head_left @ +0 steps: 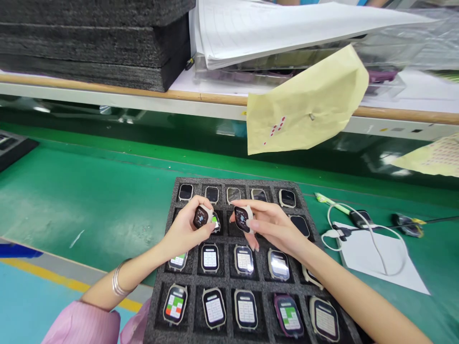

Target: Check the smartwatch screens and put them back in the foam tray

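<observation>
My left hand [193, 222] is closed on a smartwatch case [201, 217] with a dark lit face, held over the second row of a black foam tray [263, 239]. To its right, my right hand [267, 222] pinches another smartwatch case [242, 219], pale-sided and with a similar dark lit screen. Both watches are raised, tilted and apart from each other. Strapless watches fill many of the tray's pockets below. Several, such as a pale one [245, 309], show white grids; a purple one [289, 315] shows green and white blocks. My hands and forearms hide some pockets.
Right of the tray lie a white cable [373, 234], a green pen [332, 203] and a white sheet or box [387, 267]. Black foam blocks [89, 43] and papers [287, 28] sit on a shelf above. Yellow paper [304, 107] hangs from its edge.
</observation>
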Available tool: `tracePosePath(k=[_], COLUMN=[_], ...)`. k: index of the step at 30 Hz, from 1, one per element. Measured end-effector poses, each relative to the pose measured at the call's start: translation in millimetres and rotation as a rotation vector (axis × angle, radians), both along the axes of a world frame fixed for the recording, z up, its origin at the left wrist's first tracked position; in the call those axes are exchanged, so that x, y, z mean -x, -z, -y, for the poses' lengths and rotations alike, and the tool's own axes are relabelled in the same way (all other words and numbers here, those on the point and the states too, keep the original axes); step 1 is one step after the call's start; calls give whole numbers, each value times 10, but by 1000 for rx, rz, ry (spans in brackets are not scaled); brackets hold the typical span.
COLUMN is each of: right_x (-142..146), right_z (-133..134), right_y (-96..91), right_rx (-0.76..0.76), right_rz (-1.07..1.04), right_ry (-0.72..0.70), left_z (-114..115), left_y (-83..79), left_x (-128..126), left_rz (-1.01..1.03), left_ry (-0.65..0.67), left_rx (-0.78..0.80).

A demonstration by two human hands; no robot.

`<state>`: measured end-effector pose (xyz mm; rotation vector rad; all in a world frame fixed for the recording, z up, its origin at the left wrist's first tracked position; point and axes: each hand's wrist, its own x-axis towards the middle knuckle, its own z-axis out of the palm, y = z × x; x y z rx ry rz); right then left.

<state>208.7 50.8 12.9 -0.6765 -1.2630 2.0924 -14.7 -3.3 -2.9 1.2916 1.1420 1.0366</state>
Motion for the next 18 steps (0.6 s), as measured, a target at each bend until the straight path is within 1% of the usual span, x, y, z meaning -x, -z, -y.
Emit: tracePosePath(k=[5, 12, 18], right_x=[4, 17, 10], right_z=[11, 22, 11], right_y=[2, 0, 16], right_rx=[-11, -20, -45], right_rz=[21, 47, 59], right_ry=[-3, 35, 1], left_z=[2, 11, -7], left_y=[-29, -22, -35], left_x=[0, -29, 1], left_rz=[-66, -25, -130], left_ry=[8, 17, 2], left_rx=[-7, -38, -62])
